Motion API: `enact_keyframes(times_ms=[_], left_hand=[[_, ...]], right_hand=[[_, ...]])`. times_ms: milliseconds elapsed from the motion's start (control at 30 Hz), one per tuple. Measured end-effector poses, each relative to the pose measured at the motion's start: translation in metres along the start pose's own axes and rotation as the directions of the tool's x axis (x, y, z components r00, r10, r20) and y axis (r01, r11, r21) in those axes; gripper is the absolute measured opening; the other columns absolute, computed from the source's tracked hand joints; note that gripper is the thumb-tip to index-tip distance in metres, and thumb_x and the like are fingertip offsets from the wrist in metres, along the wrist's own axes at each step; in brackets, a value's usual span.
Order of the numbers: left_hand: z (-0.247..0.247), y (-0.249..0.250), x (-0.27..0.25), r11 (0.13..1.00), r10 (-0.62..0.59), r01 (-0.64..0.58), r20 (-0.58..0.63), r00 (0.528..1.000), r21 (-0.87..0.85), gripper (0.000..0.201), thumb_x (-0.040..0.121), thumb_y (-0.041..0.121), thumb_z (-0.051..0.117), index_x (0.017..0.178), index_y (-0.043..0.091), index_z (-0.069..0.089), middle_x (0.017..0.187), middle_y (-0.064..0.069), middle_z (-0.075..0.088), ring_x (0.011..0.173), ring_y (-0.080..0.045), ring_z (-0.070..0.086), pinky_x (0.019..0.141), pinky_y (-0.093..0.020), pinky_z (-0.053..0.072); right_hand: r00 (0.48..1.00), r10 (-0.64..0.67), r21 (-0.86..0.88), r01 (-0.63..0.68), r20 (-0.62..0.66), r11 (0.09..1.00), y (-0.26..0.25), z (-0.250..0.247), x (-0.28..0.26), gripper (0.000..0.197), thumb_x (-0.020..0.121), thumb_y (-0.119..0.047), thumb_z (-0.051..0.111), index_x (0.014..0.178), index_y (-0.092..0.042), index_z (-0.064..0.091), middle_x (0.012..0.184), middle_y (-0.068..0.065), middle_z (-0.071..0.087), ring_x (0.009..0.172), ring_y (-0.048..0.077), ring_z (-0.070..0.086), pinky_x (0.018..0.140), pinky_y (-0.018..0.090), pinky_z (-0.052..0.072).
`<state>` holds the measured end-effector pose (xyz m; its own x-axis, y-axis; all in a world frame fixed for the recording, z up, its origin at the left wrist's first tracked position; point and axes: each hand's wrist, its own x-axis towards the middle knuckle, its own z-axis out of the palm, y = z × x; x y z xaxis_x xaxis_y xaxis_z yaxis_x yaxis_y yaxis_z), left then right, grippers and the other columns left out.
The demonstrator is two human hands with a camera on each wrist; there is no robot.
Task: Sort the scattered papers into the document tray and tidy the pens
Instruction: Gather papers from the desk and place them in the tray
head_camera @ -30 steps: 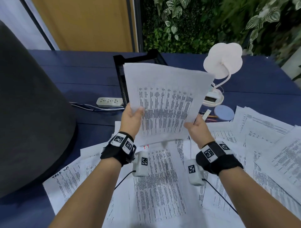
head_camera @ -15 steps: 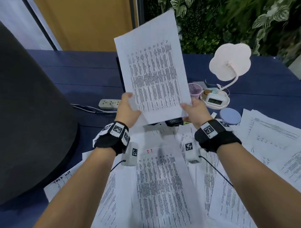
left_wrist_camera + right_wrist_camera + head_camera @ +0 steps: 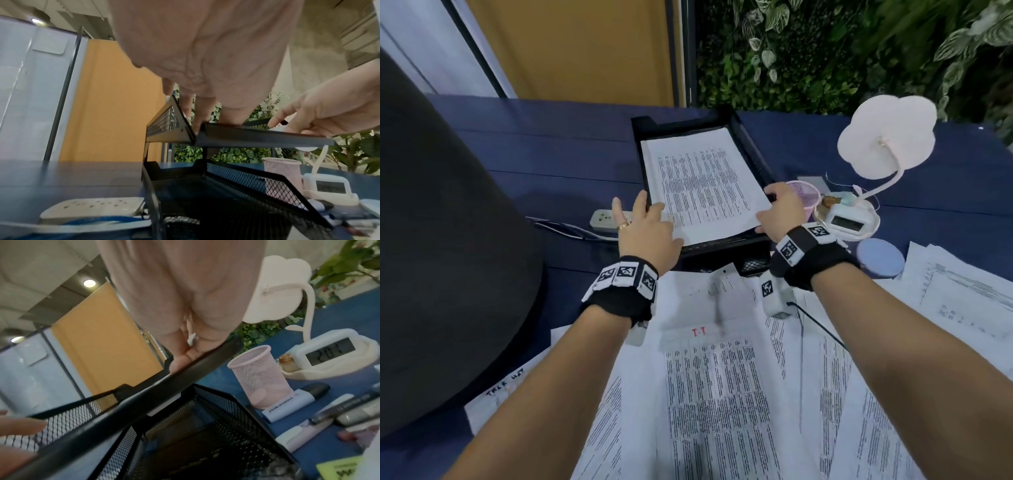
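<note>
A black mesh document tray (image 3: 751, 161) stands mid-table, and a stack of printed papers (image 3: 702, 181) lies in its top tier. My left hand (image 3: 647, 226) rests at the stack's front left corner with fingers spread and straight. My right hand (image 3: 780, 209) holds the stack's right front edge, thumb on top. In the right wrist view a white paper corner (image 3: 192, 340) shows between thumb and fingers above the tray rim (image 3: 144, 399). Many loose sheets (image 3: 722, 394) cover the near table. Markers and pens (image 3: 329, 412) lie beside an empty pink mesh pen cup (image 3: 257, 374).
A white flower-shaped lamp (image 3: 887, 137) with a clock base (image 3: 847, 222) stands right of the tray. A power strip (image 3: 604, 219) lies to its left, and a large dark rounded object (image 3: 448, 240) fills the left side. A blue disc (image 3: 880, 257) and a yellow note (image 3: 339, 467) lie nearby.
The stack I held upright in both hands has come down flat into the tray's top tier. My left hand has let go and spread its fingers.
</note>
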<state>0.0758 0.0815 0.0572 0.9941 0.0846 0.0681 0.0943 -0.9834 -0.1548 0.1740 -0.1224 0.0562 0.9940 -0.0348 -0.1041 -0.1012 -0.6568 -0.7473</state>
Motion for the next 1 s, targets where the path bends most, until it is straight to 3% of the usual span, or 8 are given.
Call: enact_keyframes(times_ms=[133,267,400,467,600,767,867,1000], left_hand=[[0.009,-0.003,-0.003,0.999,0.033,-0.033,0.011,0.999,-0.008,0.046,0.098,0.046,0.027,0.120,0.028,0.063,0.143,0.010,0.045,0.146,-0.028,0.000,0.104,-0.066,-0.016],[0.014,-0.003,-0.008,0.997,0.027,-0.028,-0.013,1.000,-0.077,0.045,0.100,0.041,0.026,0.122,0.026,0.062,0.139,0.012,0.048,0.147,-0.029,0.002,0.105,-0.065,-0.017],[0.019,-0.003,-0.024,0.979,0.002,-0.019,-0.087,0.996,-0.204,0.039,0.100,0.038,0.031,0.117,0.025,0.064,0.144,0.006,0.043,0.146,-0.027,0.009,0.107,-0.060,-0.015],[0.025,-0.003,-0.036,0.949,-0.030,-0.021,-0.156,0.987,-0.315,0.033,0.098,0.033,0.041,0.124,0.024,0.059,0.150,0.000,0.035,0.145,-0.025,0.013,0.111,-0.056,-0.012],[0.041,-0.007,-0.070,0.835,-0.185,0.039,-0.212,0.960,-0.550,0.051,0.089,0.022,0.057,0.138,0.018,0.042,0.152,-0.005,0.027,0.141,-0.023,0.023,0.114,-0.050,0.005],[0.071,-0.019,-0.110,0.829,-0.185,0.247,0.171,0.968,-0.501,0.054,0.089,0.022,0.057,0.139,0.015,0.038,0.148,-0.010,0.030,0.133,-0.031,0.032,0.107,-0.049,0.028],[0.088,-0.023,-0.132,0.847,-0.127,0.316,0.414,0.901,-0.427,0.052,0.091,0.026,0.055,0.139,0.014,0.039,0.142,-0.015,0.036,0.128,-0.032,0.039,0.106,-0.041,0.034],[0.097,-0.018,-0.150,0.867,-0.052,0.309,0.547,0.836,-0.391,0.057,0.088,0.033,0.061,0.139,0.017,0.039,0.141,-0.011,0.037,0.130,-0.031,0.035,0.105,-0.038,0.033]], right_hand=[[0.987,-0.159,-0.405,0.130,-0.038,0.905,0.008,0.006,0.002,0.031,0.079,-0.013,0.059,0.109,-0.016,0.063,0.108,0.007,0.061,0.096,0.029,0.060,0.091,0.040,0.047],[0.980,-0.199,-0.603,0.149,-0.016,0.784,0.009,0.009,-0.012,0.025,0.084,-0.013,0.053,0.103,-0.006,0.068,0.114,0.016,0.053,0.109,0.033,0.050,0.093,0.039,0.040],[0.976,-0.210,-0.660,0.123,-0.054,0.741,0.010,0.005,-0.039,0.032,0.092,-0.025,0.046,0.112,-0.008,0.064,0.125,0.015,0.049,0.120,0.034,0.039,0.095,0.043,0.033],[0.967,-0.240,-0.586,0.144,-0.088,0.797,0.015,0.002,-0.055,0.030,0.091,-0.028,0.048,0.112,-0.015,0.065,0.126,0.011,0.050,0.120,0.033,0.037,0.098,0.044,0.029],[0.954,-0.245,-0.375,0.167,-0.171,0.912,0.039,0.002,-0.092,0.028,0.088,-0.023,0.054,0.115,-0.017,0.061,0.123,0.011,0.051,0.118,0.033,0.039,0.097,0.045,0.031],[0.995,-0.045,-0.381,0.075,0.087,0.922,0.094,0.014,-0.131,0.032,0.092,-0.023,0.051,0.122,-0.012,0.056,0.125,0.015,0.052,0.116,0.035,0.047,0.094,0.041,0.042],[0.960,0.099,-0.357,0.000,0.260,0.934,0.123,0.020,-0.154,0.034,0.093,-0.020,0.051,0.123,-0.004,0.053,0.124,0.016,0.056,0.110,0.032,0.054,0.084,0.029,0.042],[0.921,0.271,-0.319,-0.177,0.280,0.931,0.140,0.025,-0.178,0.037,0.092,-0.020,0.052,0.127,-0.007,0.050,0.124,0.013,0.057,0.110,0.029,0.056,0.079,0.024,0.039]])
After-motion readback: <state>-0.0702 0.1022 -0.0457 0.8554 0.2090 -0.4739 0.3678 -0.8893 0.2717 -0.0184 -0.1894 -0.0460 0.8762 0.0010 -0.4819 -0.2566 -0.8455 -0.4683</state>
